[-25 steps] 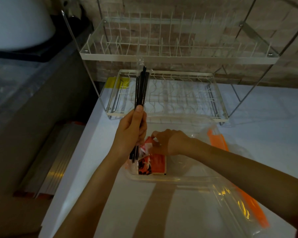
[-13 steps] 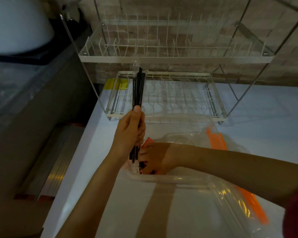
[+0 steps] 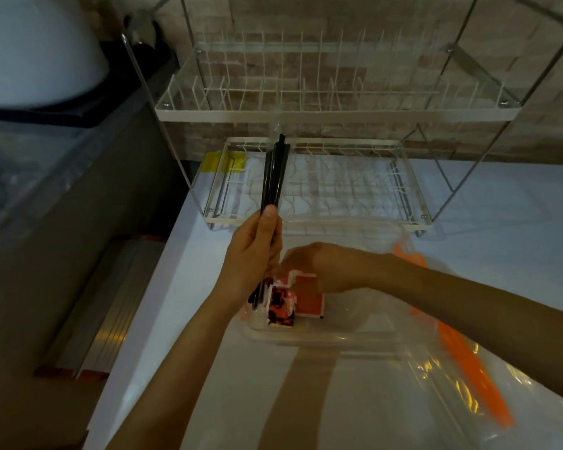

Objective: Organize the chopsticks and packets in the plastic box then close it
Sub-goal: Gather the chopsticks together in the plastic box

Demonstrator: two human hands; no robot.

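On the white tabletop (image 3: 208, 368), near its left edge, sits the clear plastic box (image 3: 322, 339) with its lid open; the clear lid (image 3: 468, 401) with its orange clasp (image 3: 468, 362) lies out to the right and near side of the box. Your left hand (image 3: 252, 254) is clenched around a bundle of black chopsticks (image 3: 275, 173), holding them almost upright over the box's left end. Their upper ends rise past your thumb toward the far side, in front of the lower tier of the dish rack (image 3: 316, 219). Their lower ends poke out under your palm and reach down into the left corner of the box; whether they touch the bottom cannot be told.

Your right hand (image 3: 325, 267) reaches across from the right, just beside your left hand, with its fingers curled down onto the packets (image 3: 293, 300). The grip looks closed on the upper edge of an orange packet, though the fingertips are blurred and the exact hold is hard to tell. The packets stand bunched in the left part of the box, right next to the chopsticks: one flat orange packet toward the right, and one orange, white and black packet on the near side of it. The right part of the box holds nothing that can be made out.

Beyond the box, the two-tier wire dish rack stands against a brick wall (image 3: 273, 66). A yellow tag (image 3: 218, 160) shows at the rack's far left corner.
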